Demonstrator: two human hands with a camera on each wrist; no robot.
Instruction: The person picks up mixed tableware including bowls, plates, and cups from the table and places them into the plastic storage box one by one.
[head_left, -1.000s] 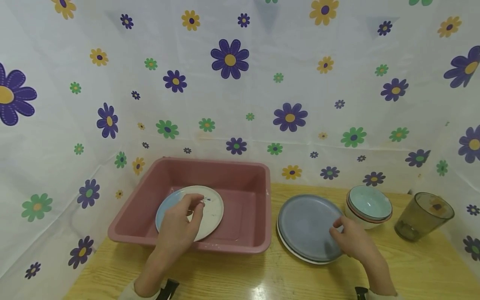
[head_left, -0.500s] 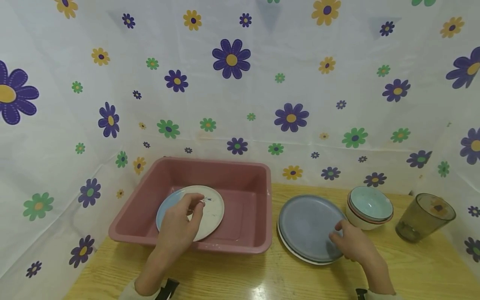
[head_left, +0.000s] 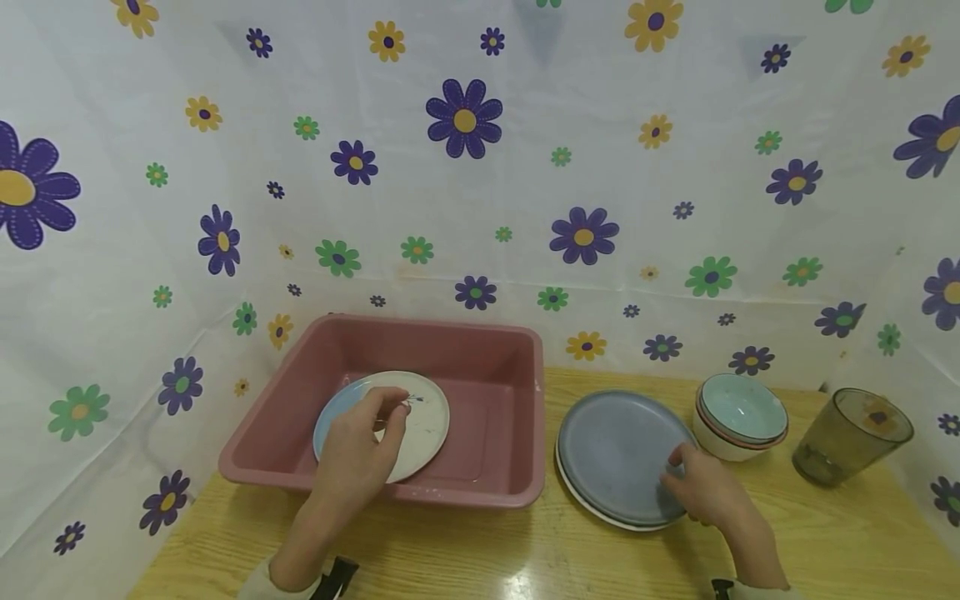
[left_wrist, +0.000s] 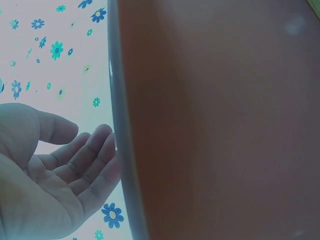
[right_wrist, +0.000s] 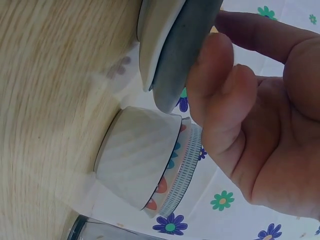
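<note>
My left hand [head_left: 356,446] hovers over the near side of the pink basin [head_left: 528,417], fingers loosely bent and holding nothing. Beneath it in the basin lies a white and light-blue plate [head_left: 427,425]. The left wrist view has the same relaxed hand [left_wrist: 65,170] beside the basin's rim [left_wrist: 120,100]. My right hand [head_left: 708,492] is at the right edge of a blue-grey plate [head_left: 622,450] stacked on a white one. In the right wrist view, the bent fingers of this hand [right_wrist: 250,105] are against or close to the grey plate's edge [right_wrist: 182,50]; contact cannot be told.
Nested bowls [head_left: 742,408], the top one light green, stand behind and right of the plate stack. A tinted glass [head_left: 843,442] is farther right. All this rests on a wooden table [head_left: 450,550], with a flower-patterned sheet [head_left: 517,192] behind and at the sides.
The right hand has shifted slightly toward the near side along the grey plate's edge. My left hand and the dishes have kept their places.
</note>
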